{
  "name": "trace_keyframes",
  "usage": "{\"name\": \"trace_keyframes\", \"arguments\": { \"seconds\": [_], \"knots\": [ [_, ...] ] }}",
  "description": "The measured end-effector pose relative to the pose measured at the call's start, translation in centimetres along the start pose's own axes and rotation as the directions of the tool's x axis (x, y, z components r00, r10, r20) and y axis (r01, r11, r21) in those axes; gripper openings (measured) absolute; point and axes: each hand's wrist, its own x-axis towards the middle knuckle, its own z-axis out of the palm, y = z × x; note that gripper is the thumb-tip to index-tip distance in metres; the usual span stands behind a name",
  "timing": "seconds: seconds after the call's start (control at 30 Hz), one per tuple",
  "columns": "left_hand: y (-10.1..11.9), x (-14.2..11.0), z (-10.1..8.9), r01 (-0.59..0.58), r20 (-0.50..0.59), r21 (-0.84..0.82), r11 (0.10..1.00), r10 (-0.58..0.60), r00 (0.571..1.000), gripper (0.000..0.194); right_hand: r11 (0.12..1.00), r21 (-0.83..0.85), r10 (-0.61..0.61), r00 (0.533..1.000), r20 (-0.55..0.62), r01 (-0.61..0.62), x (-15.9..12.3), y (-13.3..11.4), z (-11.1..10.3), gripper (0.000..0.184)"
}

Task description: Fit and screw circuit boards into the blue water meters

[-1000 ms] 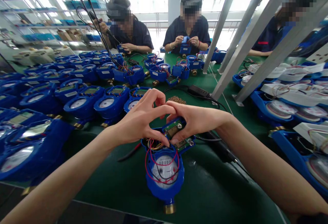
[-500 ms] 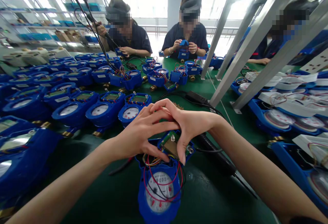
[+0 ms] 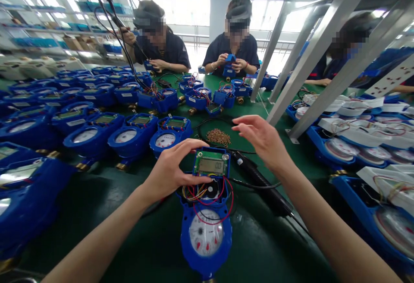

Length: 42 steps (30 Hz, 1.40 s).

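One blue meter lies at lower centre, its bottom end cut off; the left hand pinches its screen, some fingers hidden; the right hand, centre right, has released, loosely spread fingers.

On the small display in the near middle, two zeros can be read at the right end of the screen — whether a point stands between them is hard to tell. On the round white dial nearer still, a row of digits runs along the far part, but wires cross it and the blur hides the figures. White stickers on blue meters to the left and far middle bear print too small to read — likewise the pale label on the black driver at right.
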Motion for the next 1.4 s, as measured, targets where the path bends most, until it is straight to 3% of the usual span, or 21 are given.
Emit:
{"name": "trace_keyframes", "arguments": {
  "seconds": [0.07,0.1,0.2,0.27,0.5,0.9,1.07,1.4],
  "knots": [
    [-0.2,-0.5,0.2,0.046,-0.011,-0.054,0.997,-0.047,0.999,0.056,0.994,-0.105,-0.013,0.984,-0.179,-0.006,-3.2,0.0,-0.3,0.011],
    [-0.3,-0.7,0.3,0.063,-0.015,-0.079,0.995,-0.065,0.998,0.056,0.989,-0.151,-0.036,0.976,-0.213,0.003,-4.9,-0.1,-0.1,0.006],
    [-0.4,-1.1,0.5,0.106,-0.037,-0.128,0.986,-0.111,0.993,0.058,0.923,-0.362,-0.189,0.972,-0.138,0.128,-8.7,-0.8,1.6,0.019],
    [-0.2,-1.2,0.5,0.125,-0.056,-0.138,0.983,-0.133,0.989,0.060,0.884,-0.414,-0.277,0.957,-0.089,0.218,-9.7,-1.3,3.2,0.026],
    [0.4,-1.4,0.5,0.131,-0.084,-0.159,0.979,-0.146,0.986,0.059,0.842,-0.403,-0.406,0.913,-0.031,0.360,-7.8,-1.9,5.8,0.017],
    [0.4,-1.9,0.9,0.158,-0.108,-0.183,0.970,-0.180,0.978,0.056,0.872,-0.326,-0.388,0.922,-0.004,0.366,-7.3,-2.1,6.2,0.020],
    [0.6,-1.8,0.7,0.127,-0.106,-0.148,0.981,-0.144,0.984,0.054,0.881,-0.308,-0.371,0.928,0.026,0.360,-7.5,-1.7,6.3,0.023],
    [0.5,-2.2,0.9,0.125,-0.109,-0.103,0.987,-0.136,0.985,0.052,0.886,-0.345,-0.341,0.940,-0.033,0.309,-7.7,-1.9,6.6,0.021]
  ]
}}
